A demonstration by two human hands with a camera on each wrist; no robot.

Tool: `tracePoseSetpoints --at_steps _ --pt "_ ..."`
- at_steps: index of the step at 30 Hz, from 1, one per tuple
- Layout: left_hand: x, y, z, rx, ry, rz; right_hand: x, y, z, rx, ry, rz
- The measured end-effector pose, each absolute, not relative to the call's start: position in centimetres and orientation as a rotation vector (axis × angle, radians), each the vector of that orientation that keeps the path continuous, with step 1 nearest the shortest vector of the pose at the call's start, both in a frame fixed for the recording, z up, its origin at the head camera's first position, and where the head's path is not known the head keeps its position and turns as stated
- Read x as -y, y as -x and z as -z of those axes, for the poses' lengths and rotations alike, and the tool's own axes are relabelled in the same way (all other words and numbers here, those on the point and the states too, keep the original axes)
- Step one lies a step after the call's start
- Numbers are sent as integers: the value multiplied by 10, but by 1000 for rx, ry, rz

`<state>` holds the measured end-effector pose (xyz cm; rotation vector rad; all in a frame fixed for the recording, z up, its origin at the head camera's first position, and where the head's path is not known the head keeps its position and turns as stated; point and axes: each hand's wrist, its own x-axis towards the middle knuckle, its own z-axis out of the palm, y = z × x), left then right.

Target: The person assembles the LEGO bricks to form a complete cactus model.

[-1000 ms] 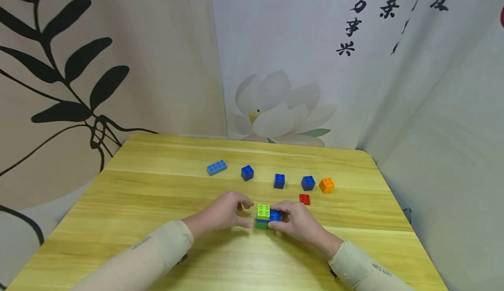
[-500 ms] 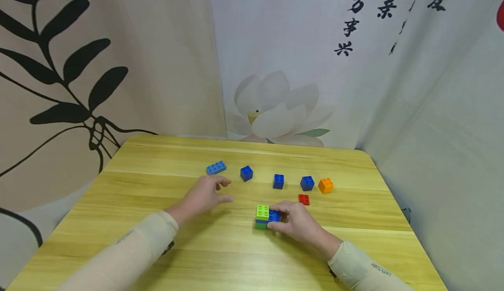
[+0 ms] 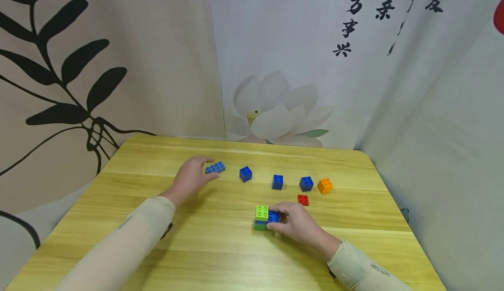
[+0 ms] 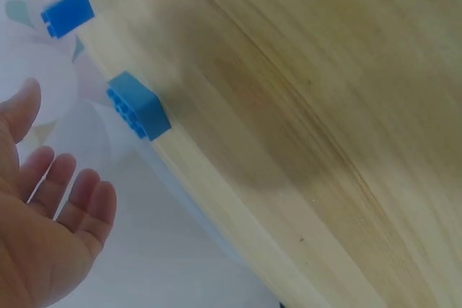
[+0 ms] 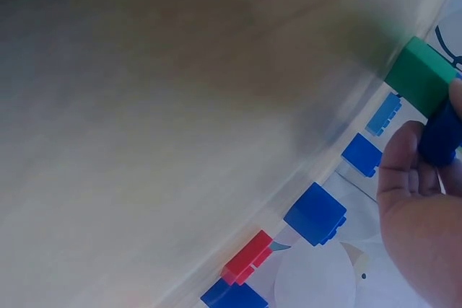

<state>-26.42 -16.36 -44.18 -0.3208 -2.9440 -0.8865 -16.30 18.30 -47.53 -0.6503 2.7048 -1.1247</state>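
Observation:
At the far left of the tabletop lies a long light blue toy brick (image 3: 215,167). My left hand (image 3: 187,179) is spread around its near end, thumb on one side and fingers on the other. In the left wrist view a gap shows between those fingers and the light blue brick (image 4: 138,108). My right hand (image 3: 296,223) grips the right end of a small brick stack by its blue brick (image 3: 273,216). A lime green brick (image 3: 261,212) sits on the blue one's left part, with a green brick (image 3: 260,226) underneath.
Along the back of the wooden table (image 3: 220,256) stand three dark blue bricks, the left one (image 3: 246,174), the middle one (image 3: 277,182) and the right one (image 3: 306,184). An orange brick (image 3: 324,186) is at the row's right end. A flat red brick (image 3: 302,200) lies nearer.
My left hand has left the stack and moved left and away across the table to the light blue brick. The right hand keeps its grip on the stack.

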Motion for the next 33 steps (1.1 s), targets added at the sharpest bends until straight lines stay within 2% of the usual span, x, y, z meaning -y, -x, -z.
tracePoseSetpoints --at_steps 33 --pt "149 296 464 3039 285 661 -182 162 473 -2708 624 1123"
